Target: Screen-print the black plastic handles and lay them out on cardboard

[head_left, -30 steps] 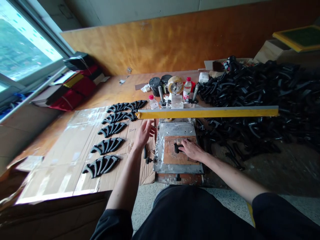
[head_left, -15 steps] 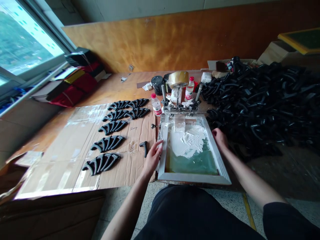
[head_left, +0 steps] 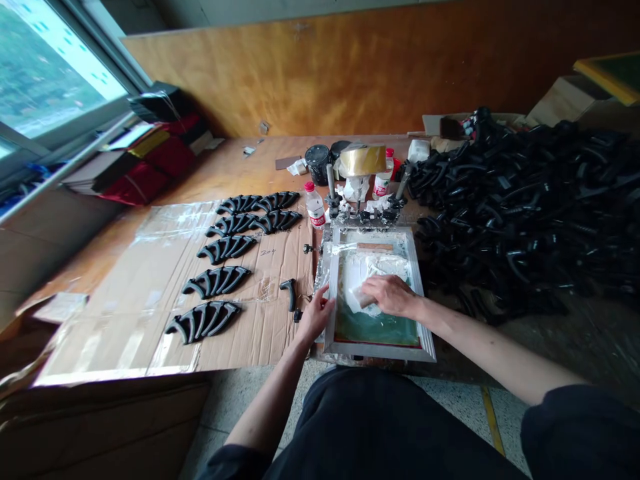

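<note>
My left hand (head_left: pixel 318 313) is at the left bar of the screen-printing frame (head_left: pixel 426 333), fingers curled against its edge. Inside the frame, a green mesh (head_left: pixel 373 331) carries thick white ink (head_left: pixel 375 263). My right hand (head_left: pixel 393 295) grips a scraper (head_left: pixel 367 298) over the mesh, its lower edge in the white ink; the fingers partly hide it. Just left of my left hand, a single black curved handle (head_left: pixel 289 295) lies on the cardboard.
Rows of black handles (head_left: pixel 217 283) lie on the cardboard sheet (head_left: pixel 150 287) at left. A big heap of black parts (head_left: pixel 515 213) fills the right side. Behind the frame are a metal clamp (head_left: pixel 367 212), a tape roll (head_left: pixel 363 160), bottles (head_left: pixel 315 205) and a black tub (head_left: pixel 318 164).
The frame has come down flatter. My right hand has left its right bar and now holds the scraper, which stood at the frame's far end, over the mesh. My left hand stays at the left bar.
</note>
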Action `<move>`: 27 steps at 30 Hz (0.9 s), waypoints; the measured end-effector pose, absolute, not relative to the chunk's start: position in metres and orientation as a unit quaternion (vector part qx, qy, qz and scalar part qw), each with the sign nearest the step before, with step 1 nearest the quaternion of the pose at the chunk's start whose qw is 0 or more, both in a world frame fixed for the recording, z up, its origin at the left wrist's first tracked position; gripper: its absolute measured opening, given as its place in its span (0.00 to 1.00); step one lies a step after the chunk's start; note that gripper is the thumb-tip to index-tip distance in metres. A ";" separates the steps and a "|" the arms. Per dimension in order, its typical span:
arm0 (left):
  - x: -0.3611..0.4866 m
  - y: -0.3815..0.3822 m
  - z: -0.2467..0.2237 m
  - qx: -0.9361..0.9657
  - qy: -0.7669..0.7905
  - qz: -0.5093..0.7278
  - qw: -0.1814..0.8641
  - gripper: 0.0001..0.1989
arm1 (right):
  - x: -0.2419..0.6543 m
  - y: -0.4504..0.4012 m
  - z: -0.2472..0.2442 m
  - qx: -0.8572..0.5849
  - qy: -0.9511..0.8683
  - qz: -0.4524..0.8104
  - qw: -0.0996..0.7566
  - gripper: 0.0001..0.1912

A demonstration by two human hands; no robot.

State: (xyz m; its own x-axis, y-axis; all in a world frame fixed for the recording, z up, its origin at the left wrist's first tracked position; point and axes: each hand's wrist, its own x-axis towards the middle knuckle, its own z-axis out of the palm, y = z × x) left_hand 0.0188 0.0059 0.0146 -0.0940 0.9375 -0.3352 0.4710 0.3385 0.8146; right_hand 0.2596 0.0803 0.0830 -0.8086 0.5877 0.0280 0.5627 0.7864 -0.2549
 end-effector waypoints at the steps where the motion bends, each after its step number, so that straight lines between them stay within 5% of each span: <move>1: 0.019 0.006 0.014 0.508 0.689 0.269 0.442 0.29 | 0.267 0.076 0.084 -0.262 -0.956 0.127 0.045 0.10; 6: 0.021 0.006 0.018 0.490 0.687 0.287 0.453 0.29 | 0.270 0.081 0.088 -0.282 -0.944 0.153 0.076 0.06; 11: 0.023 0.004 0.024 0.459 0.685 0.320 0.466 0.30 | 0.267 0.062 0.069 -0.287 -0.943 0.118 0.122 0.16; 16: 0.020 0.007 0.034 0.467 0.665 0.312 0.492 0.31 | 0.262 0.077 0.082 -0.364 -0.904 0.180 0.136 0.12; 20: 0.012 0.012 0.070 0.471 0.612 0.323 0.547 0.35 | 0.254 0.136 0.116 -0.480 -0.842 0.142 0.202 0.29; 27: 0.023 0.044 0.153 0.409 0.522 0.501 0.556 0.29 | 0.360 0.179 0.123 -0.672 -0.646 0.132 0.337 0.21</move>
